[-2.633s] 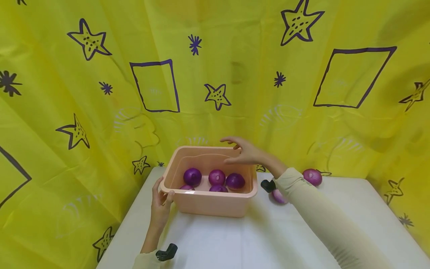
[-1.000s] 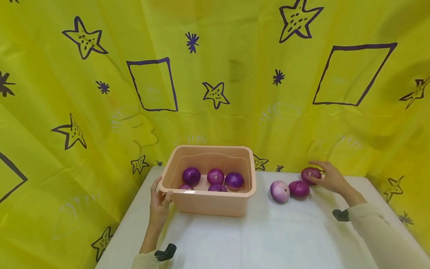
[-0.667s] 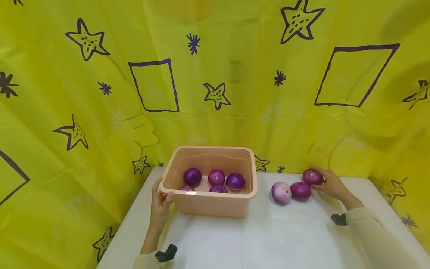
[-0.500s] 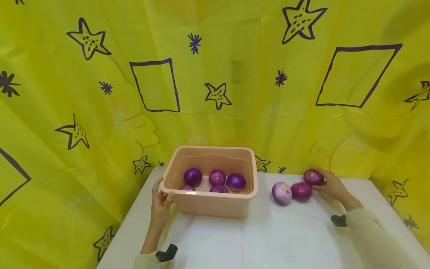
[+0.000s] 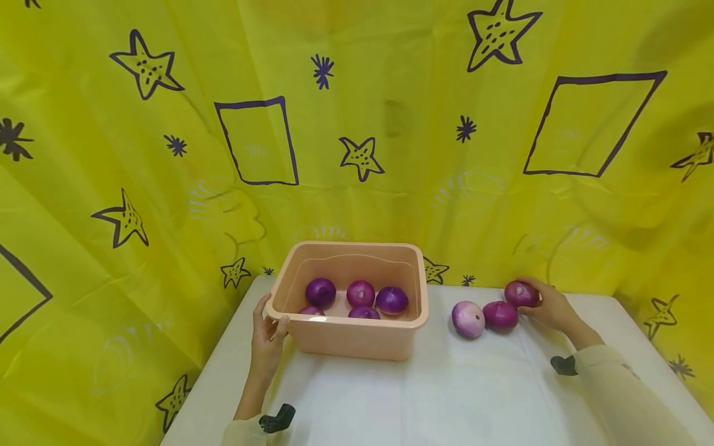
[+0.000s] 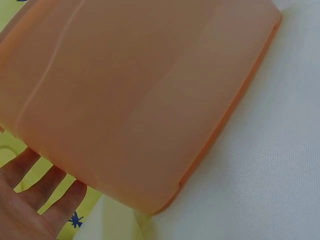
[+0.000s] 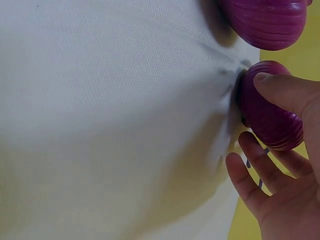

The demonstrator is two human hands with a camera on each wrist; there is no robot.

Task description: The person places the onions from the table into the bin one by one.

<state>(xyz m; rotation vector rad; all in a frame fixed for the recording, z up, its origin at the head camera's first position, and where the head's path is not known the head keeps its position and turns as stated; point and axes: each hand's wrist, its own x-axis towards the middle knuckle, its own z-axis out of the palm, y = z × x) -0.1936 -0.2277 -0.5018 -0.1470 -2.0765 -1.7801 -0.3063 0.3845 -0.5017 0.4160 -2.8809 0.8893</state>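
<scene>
A peach plastic tub (image 5: pixel 351 341) stands on the table with several red onions inside, among them a dark purple onion (image 5: pixel 320 292). My left hand (image 5: pixel 266 347) holds its front left corner, thumb over the rim; in the left wrist view the fingers (image 6: pixel 67 202) lie against the tub's wall (image 6: pixel 125 100). To the right, my right hand (image 5: pixel 552 310) grips the rearmost red onion (image 5: pixel 520 293), which rests on the table. The right wrist view has the thumb (image 7: pixel 280 90) on that onion (image 7: pixel 272 112). A second red onion (image 5: pixel 500 316) and a paler onion (image 5: pixel 468 319) sit beside it.
The table (image 5: pixel 435 396) has a white cover. Behind it and at both sides hangs a yellow curtain (image 5: pixel 401 204) with drawn stars and frames, close to the table's rear edge. Each wrist carries a small dark camera.
My right hand has moved from above the tub to the onions at the right and has taken hold of the rearmost one. The left hand stays on the tub's corner.
</scene>
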